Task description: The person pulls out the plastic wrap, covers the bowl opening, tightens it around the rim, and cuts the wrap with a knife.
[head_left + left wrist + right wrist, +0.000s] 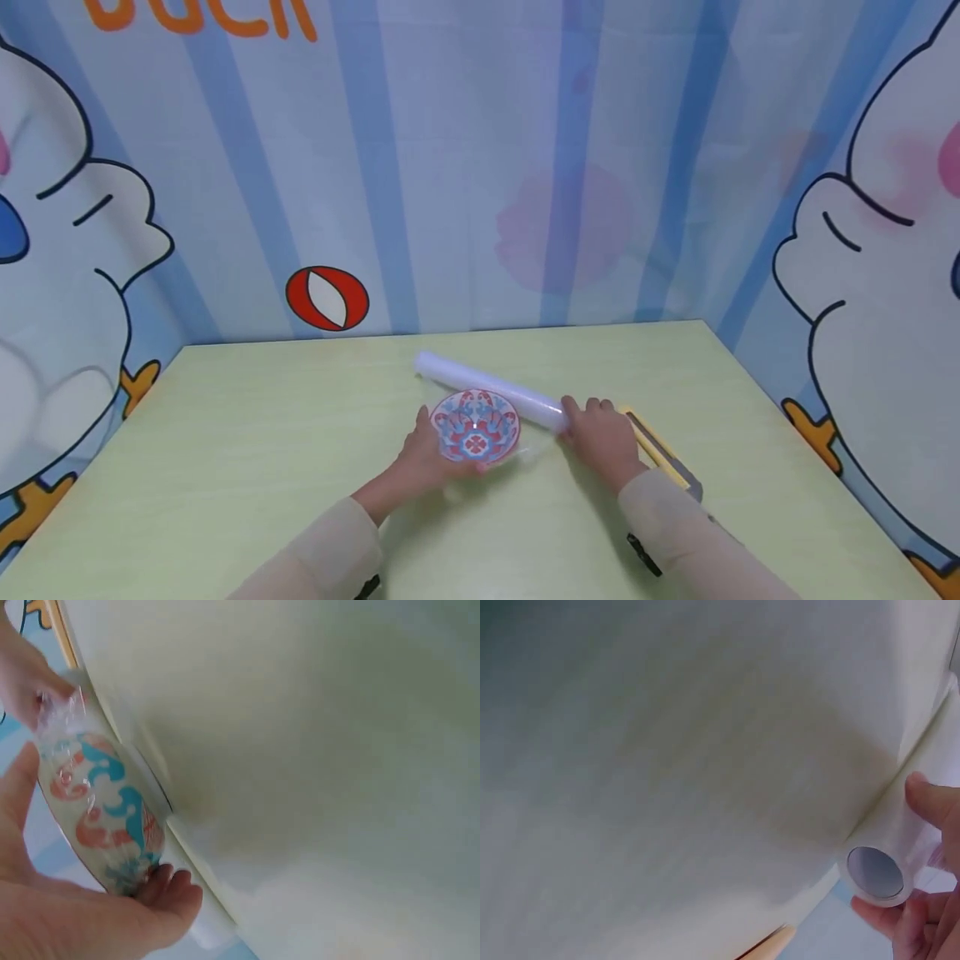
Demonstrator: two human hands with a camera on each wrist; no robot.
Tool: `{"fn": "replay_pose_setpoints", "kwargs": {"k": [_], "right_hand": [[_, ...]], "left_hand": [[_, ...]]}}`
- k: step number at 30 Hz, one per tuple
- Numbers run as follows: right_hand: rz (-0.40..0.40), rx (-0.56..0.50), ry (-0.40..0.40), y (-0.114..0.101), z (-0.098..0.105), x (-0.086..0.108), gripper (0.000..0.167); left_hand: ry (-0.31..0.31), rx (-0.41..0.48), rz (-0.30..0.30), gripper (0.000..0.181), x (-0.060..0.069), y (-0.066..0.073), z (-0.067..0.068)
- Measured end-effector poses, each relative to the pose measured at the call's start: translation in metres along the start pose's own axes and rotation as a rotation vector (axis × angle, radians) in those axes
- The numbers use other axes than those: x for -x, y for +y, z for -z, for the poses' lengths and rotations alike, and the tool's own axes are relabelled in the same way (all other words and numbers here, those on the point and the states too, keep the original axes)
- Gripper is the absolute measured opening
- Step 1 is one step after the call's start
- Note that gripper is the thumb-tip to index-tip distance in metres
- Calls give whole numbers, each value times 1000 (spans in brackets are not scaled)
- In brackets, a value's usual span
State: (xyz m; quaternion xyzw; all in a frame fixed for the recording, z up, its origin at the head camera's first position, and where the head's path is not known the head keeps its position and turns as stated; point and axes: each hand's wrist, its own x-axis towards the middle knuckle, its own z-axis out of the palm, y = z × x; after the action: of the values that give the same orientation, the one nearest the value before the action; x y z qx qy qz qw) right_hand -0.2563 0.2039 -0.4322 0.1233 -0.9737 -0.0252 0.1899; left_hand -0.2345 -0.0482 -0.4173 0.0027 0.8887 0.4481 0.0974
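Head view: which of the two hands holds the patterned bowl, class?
The left hand: its thumb and fingers hold the red-and-blue patterned bowl, whereas the right hand grips one end of the white roll.

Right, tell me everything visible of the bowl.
The bowl is round and pale, with red and blue motifs around a central flower. Clear, shiny film covers at least part of it; its own material is unclear. The left grip holds it tilted, patterned face toward the head camera, in front of the roll. Contact with the roll is unclear.
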Motion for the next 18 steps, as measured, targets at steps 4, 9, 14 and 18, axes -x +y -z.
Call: {"fn": "replay_pose_setpoints", "kwargs": {"k": [4,9,14,18], "right_hand": [[-5,23,2,-5,4,5,42],[2,67,8,-12,7,11,44],[2,98,-19,-18,11,16,46],[0,94,-68,-21,17,20,48]], "left_hand": [[-68,-13,9,126,-6,-2,9],[-158,-48,-5,119,-12,-4,22],[-246,-22,-60,105,-18,-6,33],[-290,-61,-43,108,-21,-6,39]]}}
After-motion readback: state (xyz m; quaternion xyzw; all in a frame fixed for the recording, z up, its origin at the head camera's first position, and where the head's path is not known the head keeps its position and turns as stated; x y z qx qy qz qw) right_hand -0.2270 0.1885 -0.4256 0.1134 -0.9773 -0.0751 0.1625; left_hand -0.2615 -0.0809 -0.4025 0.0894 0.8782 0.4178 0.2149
